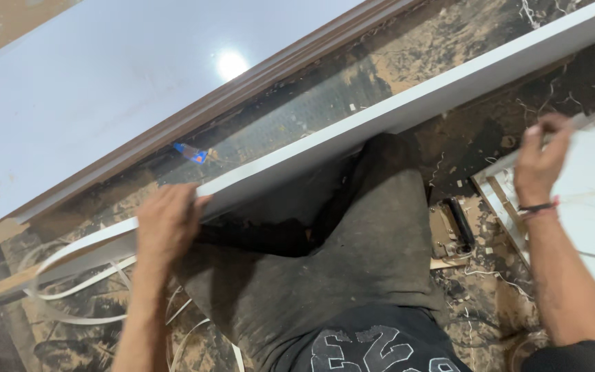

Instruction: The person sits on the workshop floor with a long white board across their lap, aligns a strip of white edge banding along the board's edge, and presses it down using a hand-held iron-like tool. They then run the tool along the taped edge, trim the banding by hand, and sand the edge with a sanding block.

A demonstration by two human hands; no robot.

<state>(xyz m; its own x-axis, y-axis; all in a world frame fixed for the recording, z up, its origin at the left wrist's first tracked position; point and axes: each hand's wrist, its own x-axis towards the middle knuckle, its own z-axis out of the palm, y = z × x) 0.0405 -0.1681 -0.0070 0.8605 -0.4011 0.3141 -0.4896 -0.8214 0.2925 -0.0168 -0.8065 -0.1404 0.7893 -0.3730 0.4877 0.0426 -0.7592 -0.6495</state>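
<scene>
Fingers [187, 201] of left hand [166, 224] clamp the white board [408, 103], running lower-left to upper-right.

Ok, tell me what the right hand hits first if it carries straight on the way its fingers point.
Probably the thin white strip already at the right hand's fingertips; depth beyond it is unclear.

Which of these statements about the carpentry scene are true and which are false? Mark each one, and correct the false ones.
1. The left hand grips the long white board. True.
2. The right hand rests on the person's knee. False: it reaches to white panels at the right.
3. The floor is dusty with shavings. True.
4. The right wrist is bare. False: it wears a wristband.
</scene>
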